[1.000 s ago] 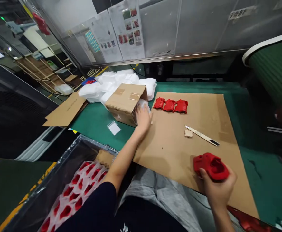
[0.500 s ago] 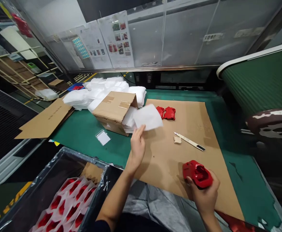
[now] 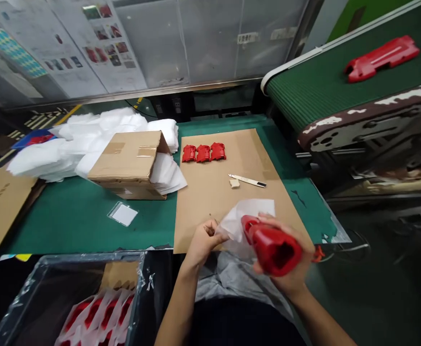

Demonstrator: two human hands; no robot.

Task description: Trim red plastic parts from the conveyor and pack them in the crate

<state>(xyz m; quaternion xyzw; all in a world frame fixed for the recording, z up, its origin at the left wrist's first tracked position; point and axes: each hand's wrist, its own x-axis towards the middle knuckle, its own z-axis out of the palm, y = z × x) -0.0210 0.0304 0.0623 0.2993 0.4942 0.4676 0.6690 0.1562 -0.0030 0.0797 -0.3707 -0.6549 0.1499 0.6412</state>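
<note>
1. The green worktop (image 3: 153,226) spans the middle, with the conveyor (image 3: 315,91) to its far right.
2. On the worktop lies a brown cardboard sheet (image 3: 192,206); its left and middle areas give open room, while its near edge runs beneath the hands.
3. The crate (image 3: 88,257) stands at near left, below the worktop edge; the cardboard box (image 3: 124,158) sits far left, its open end facing right.
4. The red housing (image 3: 271,245) is at the near right, about over the worktop's near edge. The right hand (image 3: 304,259) grips it, fingers wrapped round its sides.
5. The left hand's (image 3: 205,240) fingers are narrow, pinching the left side of a thin white sleeve (image 3: 239,223) just beside the housing.
6. The step in hand seems to be bringing housing and sleeve together — the next move likely calls for a spread opening and a lined-up end.
7. The knife (image 3: 248,181) and small beige block (image 3: 234,183) lie just beyond the sleeve, so room there is tighter.
</note>
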